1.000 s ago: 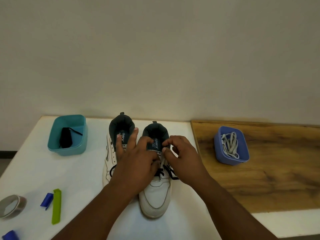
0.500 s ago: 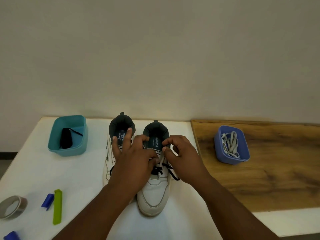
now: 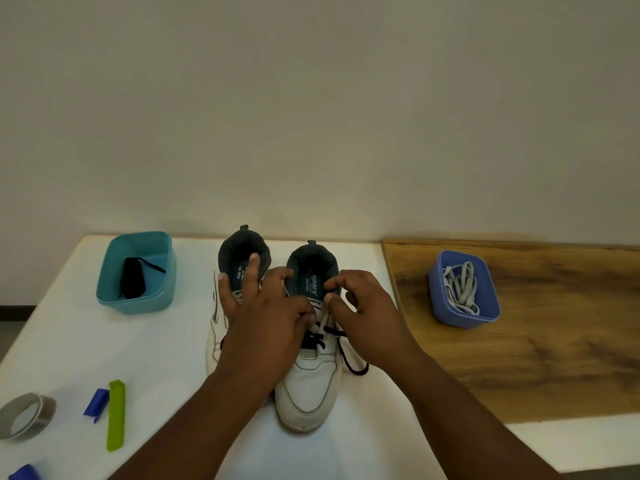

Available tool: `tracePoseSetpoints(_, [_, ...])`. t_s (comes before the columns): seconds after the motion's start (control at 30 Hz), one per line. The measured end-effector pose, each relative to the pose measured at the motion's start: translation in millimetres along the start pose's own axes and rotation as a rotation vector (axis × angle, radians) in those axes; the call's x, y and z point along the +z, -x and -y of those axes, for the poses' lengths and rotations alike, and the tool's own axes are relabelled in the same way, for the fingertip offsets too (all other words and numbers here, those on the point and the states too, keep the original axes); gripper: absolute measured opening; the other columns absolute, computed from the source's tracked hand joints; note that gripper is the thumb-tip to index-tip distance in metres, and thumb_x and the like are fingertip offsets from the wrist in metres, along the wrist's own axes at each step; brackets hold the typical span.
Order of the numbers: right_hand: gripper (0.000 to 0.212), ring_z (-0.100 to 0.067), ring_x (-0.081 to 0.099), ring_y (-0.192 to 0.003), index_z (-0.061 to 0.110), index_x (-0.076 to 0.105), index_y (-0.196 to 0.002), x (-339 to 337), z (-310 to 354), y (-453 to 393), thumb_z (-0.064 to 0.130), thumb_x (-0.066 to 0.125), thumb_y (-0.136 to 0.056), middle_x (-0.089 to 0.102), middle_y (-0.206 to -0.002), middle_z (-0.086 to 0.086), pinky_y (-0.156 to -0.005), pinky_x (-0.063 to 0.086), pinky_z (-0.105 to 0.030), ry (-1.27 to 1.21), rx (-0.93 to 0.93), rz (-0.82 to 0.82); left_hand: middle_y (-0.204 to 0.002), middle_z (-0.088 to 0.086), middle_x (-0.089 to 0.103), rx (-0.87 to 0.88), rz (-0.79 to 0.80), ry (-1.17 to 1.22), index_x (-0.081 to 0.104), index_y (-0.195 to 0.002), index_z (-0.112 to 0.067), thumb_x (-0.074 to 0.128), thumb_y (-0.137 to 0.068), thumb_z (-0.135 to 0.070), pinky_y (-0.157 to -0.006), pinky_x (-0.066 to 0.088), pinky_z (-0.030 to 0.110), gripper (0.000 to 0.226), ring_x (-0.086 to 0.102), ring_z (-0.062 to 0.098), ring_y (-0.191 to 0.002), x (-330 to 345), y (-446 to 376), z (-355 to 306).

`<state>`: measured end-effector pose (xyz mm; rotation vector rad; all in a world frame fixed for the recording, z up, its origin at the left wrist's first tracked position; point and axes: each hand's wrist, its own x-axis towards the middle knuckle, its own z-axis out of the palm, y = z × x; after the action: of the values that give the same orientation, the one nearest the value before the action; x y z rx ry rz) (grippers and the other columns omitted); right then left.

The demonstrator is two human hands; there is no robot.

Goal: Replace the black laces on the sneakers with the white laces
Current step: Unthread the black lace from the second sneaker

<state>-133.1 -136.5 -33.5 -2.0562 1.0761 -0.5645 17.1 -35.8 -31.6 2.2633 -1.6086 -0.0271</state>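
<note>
**A:** What are we working on?

**B:** A pair of white sneakers stands side by side on the white table [image 3: 69,341], toes toward us, heels toward the wall. Our hands are on the right sneaker [image 3: 311,386]. A black lace [image 3: 349,358] is still threaded through its lower eyelets, with a loose length looping off the shoe's right side onto the table. A white lace [image 3: 323,318] also shows near the tongue, between our two hands.

**A:** And the hands themselves?

**B:** Our left hand [image 3: 266,330] lies over the gap between the two shoes. Its thumb and first finger are drawn together at the lacing of the right sneaker, apparently pinching a lace, though we cannot tell which one. The other fingers are spread out straight over the mouth of the left sneaker [image 3: 216,323]. Our right hand [image 3: 370,317] has its fingers curled, thumb and forefinger pinched close at the top of the tongue; what they hold we cannot tell for sure.

**A:** What lies around the shoes?

**B:** To the left, a teal tub [image 3: 136,299] holds a bundled black lace [image 3: 133,277]. To the right, on a wooden board [image 3: 536,358], a blue tub [image 3: 464,317] holds the coiled white laces [image 3: 462,289]. Near our left edge lie a green clip [image 3: 115,415], a blue clip [image 3: 97,405] just beside it, and a roll of tape [image 3: 26,415].
</note>
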Motion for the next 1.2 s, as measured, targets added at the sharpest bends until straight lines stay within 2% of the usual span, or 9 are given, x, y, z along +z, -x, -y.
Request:
tracePoseSetpoints(0.23, [0.016, 0.001, 0.052, -0.107, 0.037, 0.064, -0.114, -2, 1, 0, 0.032, 0.062, -0.099, 0.054, -0.124, 0.015, -0.093, 0.046, -0.022, 0.007, 0.02, 0.012, -0.117, 0.003, 0.058, -0.329, -0.521, 0.256, 0.061, -0.105, -0.019, 0.044, -0.101, -0.026, -0.099, 0.037, 0.059, 0.019, 0.051, 0.032, -0.117, -34, -7, 15])
tracePoseSetpoints(0.3, [0.016, 0.0, 0.053, -0.107, 0.037, 0.064, -0.115, -2, 1, 0, 0.032, 0.062, -0.099, 0.054, -0.125, 0.014, -0.095, 0.047, -0.023, 0.01, 0.023, 0.01, -0.123, 0.002, 0.058, -0.325, -0.485, 0.28, 0.059, -0.11, -0.022, 0.043, -0.099, -0.024, -0.103, 0.035, 0.063, 0.02, 0.049, 0.032, -0.124, -34, -9, 14])
tracePoseSetpoints(0.4, [0.018, -0.003, 0.053, -0.115, 0.037, 0.064, -0.116, 0, 0, 0, 0.034, 0.062, -0.099, 0.054, -0.128, 0.012, -0.102, 0.048, -0.029, 0.011, 0.027, 0.018, -0.152, 0.001, 0.039, -0.166, -0.269, 0.173, 0.058, -0.125, -0.037, 0.051, -0.095, -0.032, -0.119, 0.006, 0.066, 0.031, 0.018, 0.033, -0.15, -27, -7, 6])
tracePoseSetpoints(0.47, [0.018, -0.004, 0.054, -0.117, 0.037, 0.064, -0.115, 1, 0, 1, 0.033, 0.062, -0.098, 0.055, -0.127, 0.012, -0.105, 0.048, -0.031, -0.01, 0.02, 0.007, -0.161, 0.002, 0.028, -0.008, -0.069, 0.03, 0.064, -0.118, -0.047, 0.05, -0.09, -0.049, -0.117, -0.004, 0.065, 0.032, 0.002, 0.034, -0.154, -18, -3, 1])
tracePoseSetpoints(0.57, [0.018, -0.002, 0.054, -0.116, 0.036, 0.065, -0.115, 0, 0, 1, 0.031, 0.063, -0.098, 0.055, -0.125, 0.012, -0.104, 0.049, -0.031, -0.016, 0.014, -0.007, -0.156, -0.001, 0.039, 0.028, 0.108, -0.054, 0.073, -0.095, -0.049, 0.059, -0.086, -0.057, -0.116, -0.001, 0.069, 0.018, 0.004, 0.035, -0.154, -10, -1, -1])
tracePoseSetpoints(0.87, [0.017, -0.001, 0.055, -0.114, 0.036, 0.066, -0.114, -1, 3, 0, 0.031, 0.063, -0.098, 0.056, -0.124, 0.013, -0.103, 0.05, -0.031, -0.005, 0.017, -0.007, -0.128, -0.007, 0.06, -0.259, -0.36, 0.276, 0.064, -0.098, -0.027, 0.053, -0.1, -0.031, -0.112, 0.022, 0.068, 0.012, 0.04, 0.03, -0.139, -33, -6, 2])
tracePoseSetpoints(1.03, [0.019, 0.004, 0.049, -0.116, 0.035, 0.066, -0.117, -2, 6, 2, 0.031, 0.063, -0.099, 0.053, -0.131, 0.013, -0.106, 0.047, -0.027, 0.035, 0.012, -0.009, -0.109, -0.001, 0.06, -0.184, -0.661, 0.504, 0.059, -0.102, -0.01, 0.05, -0.103, -0.019, -0.094, 0.042, 0.057, 0.012, 0.056, 0.024, -0.107, -49, -11, 10])
tracePoseSetpoints(1.1, [0.026, 0.007, 0.037, -0.124, 0.035, 0.064, -0.124, -5, 10, 5, 0.033, 0.063, -0.099, 0.044, -0.145, 0.012, -0.104, 0.037, -0.012, 0.089, -0.025, 0.016, -0.11, -0.003, 0.058, -0.109, -0.664, 0.592, 0.06, -0.101, -0.007, 0.05, -0.102, -0.018, -0.092, 0.045, 0.053, 0.015, 0.055, 0.021, -0.107, -51, -11, 7])
tracePoseSetpoints(1.2, [0.042, -0.001, 0.021, -0.146, 0.037, 0.056, -0.138, -7, 24, 10, 0.042, 0.063, -0.097, 0.03, -0.158, 0.015, -0.117, 0.027, -0.026, 0.12, -0.185, 0.064, -0.114, -0.001, 0.059, 0.046, -0.584, 0.727, 0.062, -0.101, -0.008, 0.049, -0.101, -0.015, -0.097, 0.047, 0.045, 0.015, 0.056, 0.022, -0.117, -51, -9, -6])
